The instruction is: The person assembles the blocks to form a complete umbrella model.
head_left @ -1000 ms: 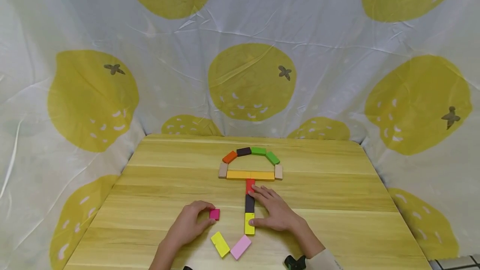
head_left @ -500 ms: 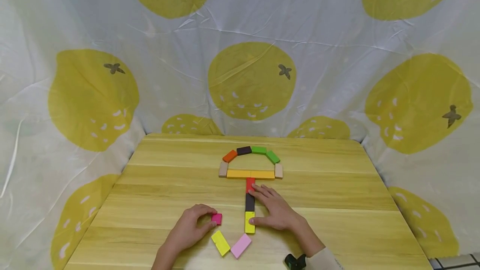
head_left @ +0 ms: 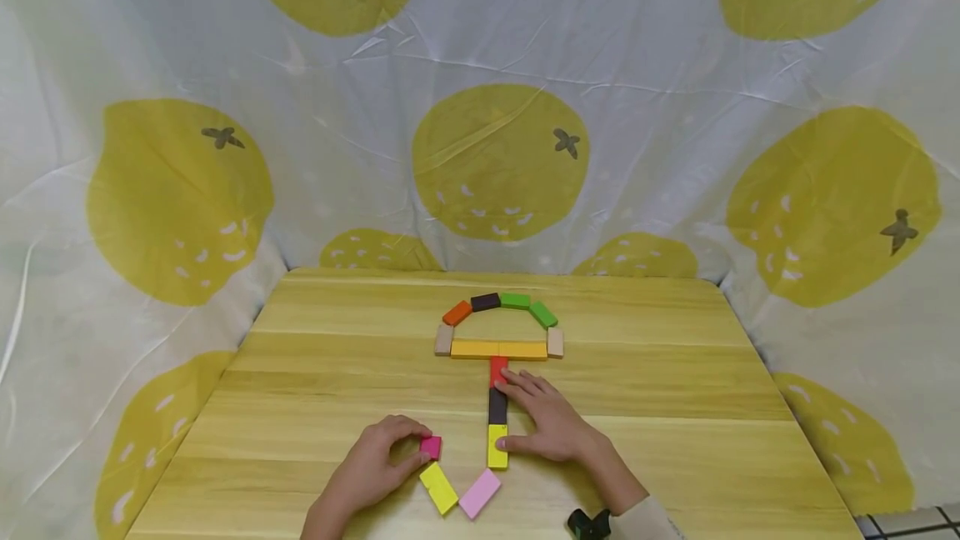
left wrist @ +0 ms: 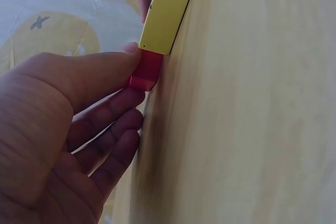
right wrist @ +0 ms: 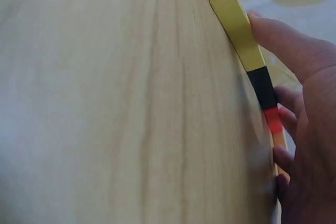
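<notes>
My left hand (head_left: 378,461) pinches a small magenta block (head_left: 431,447) between thumb and fingers. In the left wrist view that magenta block (left wrist: 147,69) meets the end of a yellow block (left wrist: 169,11). A slanted pink block (head_left: 480,493) lies beside this yellow block, their near ends close together. My right hand (head_left: 551,423) rests along a straight column of blocks. Its fingertips lie on the red block (head_left: 498,371), its thumb on the column's yellow block (head_left: 497,446). Between those two sits a dark block (head_left: 497,407).
Beyond the column, two orange-yellow blocks (head_left: 476,349) form a crossbar. Several blocks arch behind it, among them an orange one (head_left: 457,312) and a green one (head_left: 514,301). All lie on a wooden table (head_left: 660,357), with a lemon-print cloth (head_left: 645,148) hanging behind.
My left hand has brought the magenta block nearer, down to the upper end of the slanted yellow block. My right hand has stayed on the column.
</notes>
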The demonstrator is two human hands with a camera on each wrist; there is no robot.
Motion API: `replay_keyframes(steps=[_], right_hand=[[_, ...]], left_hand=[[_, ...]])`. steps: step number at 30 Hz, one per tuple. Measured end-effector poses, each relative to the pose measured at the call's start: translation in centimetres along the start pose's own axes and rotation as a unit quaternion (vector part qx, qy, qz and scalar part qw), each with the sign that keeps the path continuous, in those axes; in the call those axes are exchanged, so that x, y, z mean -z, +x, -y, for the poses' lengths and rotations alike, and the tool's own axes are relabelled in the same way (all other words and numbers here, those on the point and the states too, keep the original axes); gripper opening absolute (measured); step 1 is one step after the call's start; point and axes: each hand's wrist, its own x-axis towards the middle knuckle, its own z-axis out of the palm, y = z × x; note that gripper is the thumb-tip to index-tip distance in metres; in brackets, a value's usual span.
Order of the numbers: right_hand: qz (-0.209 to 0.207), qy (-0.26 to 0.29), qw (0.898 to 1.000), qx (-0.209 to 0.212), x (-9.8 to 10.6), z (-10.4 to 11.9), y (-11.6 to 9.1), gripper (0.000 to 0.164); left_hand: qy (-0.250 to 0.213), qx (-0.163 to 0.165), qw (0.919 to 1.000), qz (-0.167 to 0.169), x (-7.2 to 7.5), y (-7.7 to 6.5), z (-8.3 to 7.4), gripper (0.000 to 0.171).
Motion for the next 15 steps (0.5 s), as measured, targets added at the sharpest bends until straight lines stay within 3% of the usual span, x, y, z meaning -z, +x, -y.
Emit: replay_keyframes(steps=[15], right_hand=[[0.004,0.004,1.0,-0.009,-0.16,-0.03,0.07,0.089]], left_hand=[[0.006,0.005,0.9998,0.018,0.24,-0.33,0.12,0.02]])
